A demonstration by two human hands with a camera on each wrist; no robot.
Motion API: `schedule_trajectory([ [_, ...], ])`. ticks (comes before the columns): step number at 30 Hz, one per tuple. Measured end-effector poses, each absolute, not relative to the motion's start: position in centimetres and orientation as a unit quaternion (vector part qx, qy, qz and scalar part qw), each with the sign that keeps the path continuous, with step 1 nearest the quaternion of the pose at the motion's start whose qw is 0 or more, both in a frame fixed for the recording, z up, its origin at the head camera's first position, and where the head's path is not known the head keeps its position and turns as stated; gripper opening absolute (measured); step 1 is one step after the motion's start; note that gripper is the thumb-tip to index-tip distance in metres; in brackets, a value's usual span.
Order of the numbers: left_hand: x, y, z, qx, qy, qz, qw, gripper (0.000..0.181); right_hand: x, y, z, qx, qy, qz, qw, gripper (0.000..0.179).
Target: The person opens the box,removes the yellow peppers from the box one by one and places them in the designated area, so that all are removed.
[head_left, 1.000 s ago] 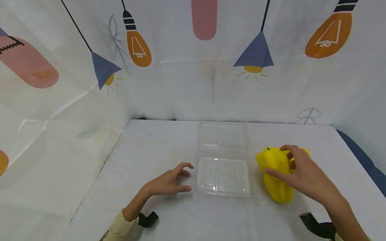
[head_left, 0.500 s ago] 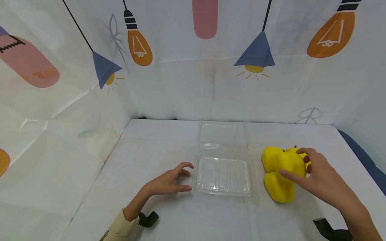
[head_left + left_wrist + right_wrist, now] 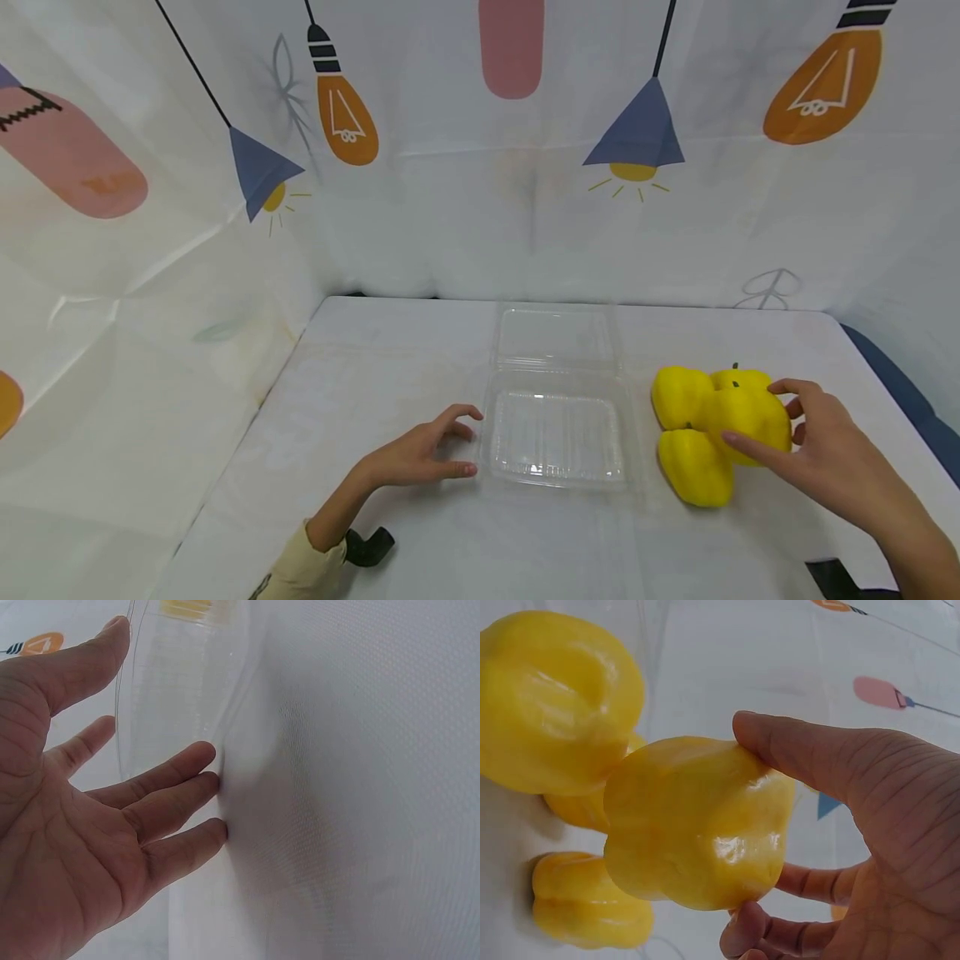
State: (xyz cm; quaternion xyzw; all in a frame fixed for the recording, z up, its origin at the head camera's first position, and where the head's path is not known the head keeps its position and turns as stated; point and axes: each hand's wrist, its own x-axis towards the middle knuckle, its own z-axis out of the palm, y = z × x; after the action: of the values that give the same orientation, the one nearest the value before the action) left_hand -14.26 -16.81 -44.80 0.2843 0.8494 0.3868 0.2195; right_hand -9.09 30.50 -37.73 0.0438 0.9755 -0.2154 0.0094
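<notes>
My right hand (image 3: 832,442) grips a yellow bell pepper (image 3: 750,421) between thumb and fingers, over the right part of the table. In the right wrist view the thumb lies along one side of the held pepper (image 3: 697,825) and fingertips press the opposite side. Three more yellow bell peppers sit close by: a left one (image 3: 678,396), a far one (image 3: 738,378) partly hidden, and a near one (image 3: 696,468). My left hand (image 3: 423,450) rests at the left edge of a clear plastic clamshell box (image 3: 555,479), its fingers loosely bent and holding nothing.
The box lies unfolded, its clear lid (image 3: 555,333) flat toward the back of the white table (image 3: 390,350). A white printed cloth (image 3: 450,208) hangs behind the table. Each wrist carries a dark mount, such as the left one (image 3: 369,547).
My right hand has moved right with the gripped pepper, out from over the others, so the left, far and near peppers now show more. The left hand has stayed put.
</notes>
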Motion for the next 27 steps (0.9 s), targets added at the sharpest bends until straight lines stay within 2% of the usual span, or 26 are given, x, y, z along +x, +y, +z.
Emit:
schedule_trajectory([
  [8,-14.3,-16.5,-44.6,0.280,0.852,0.385,0.220,0.072,-9.3,31.7,-37.9,0.068,0.976,-0.208,0.004,0.099],
  [27,-14.3,-16.3,-44.7,0.273,0.852,0.386,0.224,0.071,-9.4,33.8,-39.3,0.086,0.976,-0.189,0.058,0.105],
])
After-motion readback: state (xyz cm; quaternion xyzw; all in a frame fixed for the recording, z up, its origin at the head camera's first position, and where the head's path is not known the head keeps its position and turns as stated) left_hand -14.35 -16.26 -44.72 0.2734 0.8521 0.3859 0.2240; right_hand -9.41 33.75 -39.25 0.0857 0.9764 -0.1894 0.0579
